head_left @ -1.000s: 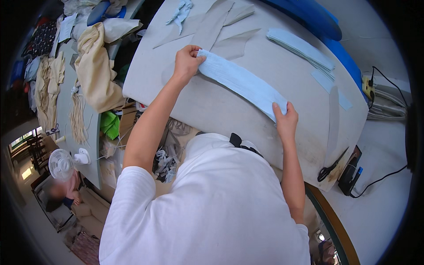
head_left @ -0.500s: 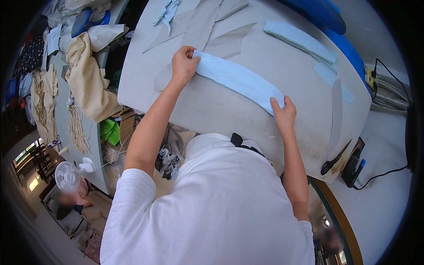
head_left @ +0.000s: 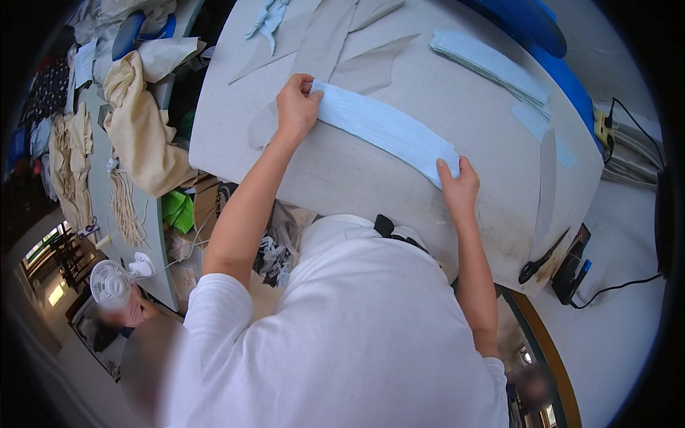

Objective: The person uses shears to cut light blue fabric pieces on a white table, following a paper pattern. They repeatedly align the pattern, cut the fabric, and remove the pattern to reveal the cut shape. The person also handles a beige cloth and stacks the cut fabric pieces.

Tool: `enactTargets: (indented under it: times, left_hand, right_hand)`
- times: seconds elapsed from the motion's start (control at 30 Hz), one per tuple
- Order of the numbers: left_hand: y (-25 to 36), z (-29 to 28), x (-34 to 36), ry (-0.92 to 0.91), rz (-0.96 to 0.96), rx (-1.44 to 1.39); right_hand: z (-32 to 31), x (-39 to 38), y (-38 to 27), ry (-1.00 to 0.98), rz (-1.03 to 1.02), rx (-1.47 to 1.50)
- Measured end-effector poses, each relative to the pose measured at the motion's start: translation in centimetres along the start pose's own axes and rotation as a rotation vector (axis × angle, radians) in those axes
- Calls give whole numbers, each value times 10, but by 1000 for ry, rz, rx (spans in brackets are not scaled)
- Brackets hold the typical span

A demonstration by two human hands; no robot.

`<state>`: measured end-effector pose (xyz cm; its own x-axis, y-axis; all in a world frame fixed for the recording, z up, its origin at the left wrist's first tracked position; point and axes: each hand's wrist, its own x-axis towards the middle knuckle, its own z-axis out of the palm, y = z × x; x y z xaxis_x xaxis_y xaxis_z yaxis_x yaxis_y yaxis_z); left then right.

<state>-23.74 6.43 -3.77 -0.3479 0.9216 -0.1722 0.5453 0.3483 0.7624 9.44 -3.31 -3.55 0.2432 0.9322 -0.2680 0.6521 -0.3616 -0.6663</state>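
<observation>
A long light-blue fabric strip point(head_left: 385, 128) stretches between my two hands, over the near part of the pale table. My left hand point(head_left: 298, 107) pinches its left end between thumb and fingers. At the other end, my right hand point(head_left: 458, 182) grips the corner, thumb on top and fingers partly hidden beneath. Beyond it to the right lies a stack of similar light-blue strips point(head_left: 492, 68), with a loose blue piece point(head_left: 531, 123) by its near end. Grey flat pattern pieces point(head_left: 325, 43) lie past my left hand.
Black scissors point(head_left: 542, 258) lie at the table's right corner, near a long grey strip point(head_left: 547, 185). A knotted blue cloth point(head_left: 268, 21) is at the far left. Cream fabric point(head_left: 139, 128) and a white fan point(head_left: 111, 282) occupy the left side bench. People are at lower left.
Both hands keep the same hold on the strip, with hardly any movement. At lower left, a blurred person's head has come into view beside my sleeve.
</observation>
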Motion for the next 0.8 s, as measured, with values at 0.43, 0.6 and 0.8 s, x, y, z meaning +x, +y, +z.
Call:
enactTargets:
  times: [0.43, 0.6, 0.8]
  left_hand:
    - [-9, 0, 7, -11, -74, 227]
    - [-4, -7, 3, -25, -87, 96]
    - [-6, -9, -2, 8, -74, -72]
  right_hand:
    - [-1, -6, -24, 36, 37, -352]
    - [-7, -9, -39, 26, 146, -392]
    - [-7, -7, -36, 5, 152, -412]
